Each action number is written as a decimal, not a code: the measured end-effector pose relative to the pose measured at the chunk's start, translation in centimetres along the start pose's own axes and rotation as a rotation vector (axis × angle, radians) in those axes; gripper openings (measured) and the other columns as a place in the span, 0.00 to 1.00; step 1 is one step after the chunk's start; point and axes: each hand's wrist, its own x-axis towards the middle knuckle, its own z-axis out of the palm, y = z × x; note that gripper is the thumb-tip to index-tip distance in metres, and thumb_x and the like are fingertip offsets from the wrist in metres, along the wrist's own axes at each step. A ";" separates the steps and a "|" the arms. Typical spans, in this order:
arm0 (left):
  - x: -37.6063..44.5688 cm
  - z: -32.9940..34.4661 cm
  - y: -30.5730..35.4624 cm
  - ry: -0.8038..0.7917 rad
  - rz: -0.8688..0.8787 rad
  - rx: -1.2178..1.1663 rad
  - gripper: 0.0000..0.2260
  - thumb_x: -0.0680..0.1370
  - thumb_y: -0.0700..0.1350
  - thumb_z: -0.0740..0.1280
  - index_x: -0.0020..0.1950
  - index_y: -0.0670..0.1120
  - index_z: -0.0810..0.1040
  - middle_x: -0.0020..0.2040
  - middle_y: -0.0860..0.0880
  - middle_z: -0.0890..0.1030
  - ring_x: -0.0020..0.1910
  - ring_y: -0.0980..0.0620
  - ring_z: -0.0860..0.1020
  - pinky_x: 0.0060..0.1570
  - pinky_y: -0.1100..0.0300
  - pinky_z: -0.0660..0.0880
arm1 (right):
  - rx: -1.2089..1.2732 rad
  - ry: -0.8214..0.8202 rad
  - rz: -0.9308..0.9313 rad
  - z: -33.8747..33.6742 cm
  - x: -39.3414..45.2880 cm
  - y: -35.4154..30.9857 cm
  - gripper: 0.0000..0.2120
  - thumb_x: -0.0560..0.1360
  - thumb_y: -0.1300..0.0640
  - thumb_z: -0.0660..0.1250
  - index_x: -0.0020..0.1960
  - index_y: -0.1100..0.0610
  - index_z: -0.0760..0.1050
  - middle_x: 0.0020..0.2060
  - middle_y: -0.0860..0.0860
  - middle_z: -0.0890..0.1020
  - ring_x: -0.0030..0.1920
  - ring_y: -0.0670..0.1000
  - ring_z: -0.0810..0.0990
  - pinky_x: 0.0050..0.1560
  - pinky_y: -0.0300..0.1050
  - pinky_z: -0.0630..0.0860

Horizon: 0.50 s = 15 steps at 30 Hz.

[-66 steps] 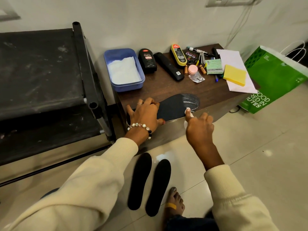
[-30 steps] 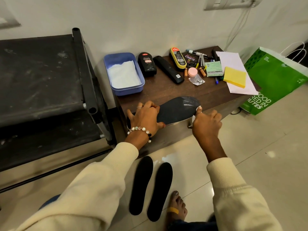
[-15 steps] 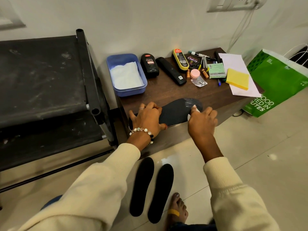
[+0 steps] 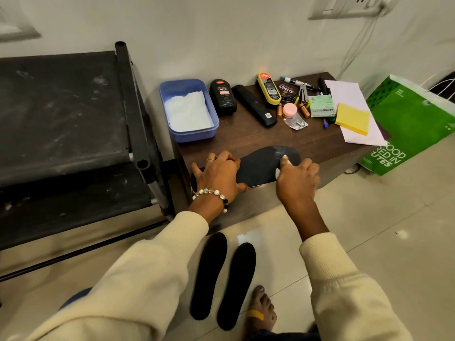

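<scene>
Floor [image 4: 369,230]: pale glossy tile, meeting a plain white wall.
Rack [image 4: 61,114]: black tube frame with dusty, scuffed fabric shelves, at the left against the wall.
Table [image 4: 246,139]: low, dark wood grain, just beside the rack; small items are strewn along its back (polish bottles, pens, a yellow pad).
Bag [image 4: 406,124]: green paper, white cord handles, on the floor at the table's right end.
Tub [image 4: 194,137]: blue plastic, rectangular with rounded corners, white contents; on the table's back left corner.
Floor pair [image 4: 209,276]: two flat matte black insoles, side by side on the tile below the table.
Insole [image 4: 261,166]: dark grey, fine-grained, flat on the table's front edge, pale smear at the toe.
Left hand [image 4: 219,175]: lies over the insole's heel end, fingers bent, thumb hooked at its near edge, holding it down.
Right hand [image 4: 296,179]: fingers curled tight, pinching the wipe against the insole near the toe.
Wipe [image 4: 277,172]: small, white, mostly hidden in the fist.
</scene>
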 end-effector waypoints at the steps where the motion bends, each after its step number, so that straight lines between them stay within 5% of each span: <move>1: 0.0 0.1 0.0 0.007 -0.003 -0.002 0.25 0.73 0.57 0.71 0.69 0.54 0.72 0.69 0.54 0.67 0.70 0.47 0.61 0.68 0.34 0.56 | 0.007 -0.005 -0.048 0.0 -0.1 -0.6 0.22 0.81 0.56 0.55 0.75 0.51 0.57 0.61 0.62 0.67 0.60 0.60 0.66 0.55 0.50 0.69; 9: -0.1 0.0 -0.1 -0.006 0.000 0.001 0.26 0.74 0.58 0.70 0.70 0.54 0.71 0.69 0.54 0.66 0.70 0.47 0.61 0.69 0.34 0.55 | -0.114 0.052 0.073 0.1 1.3 1.7 0.24 0.81 0.52 0.57 0.75 0.50 0.58 0.57 0.61 0.68 0.57 0.59 0.68 0.49 0.48 0.69; 15: 0.0 0.1 0.0 0.013 -0.003 -0.008 0.24 0.74 0.57 0.70 0.69 0.54 0.72 0.69 0.54 0.67 0.70 0.47 0.61 0.68 0.35 0.55 | -0.111 0.126 -0.109 0.5 -0.2 -1.8 0.21 0.82 0.53 0.54 0.72 0.59 0.61 0.57 0.61 0.69 0.57 0.57 0.68 0.50 0.47 0.69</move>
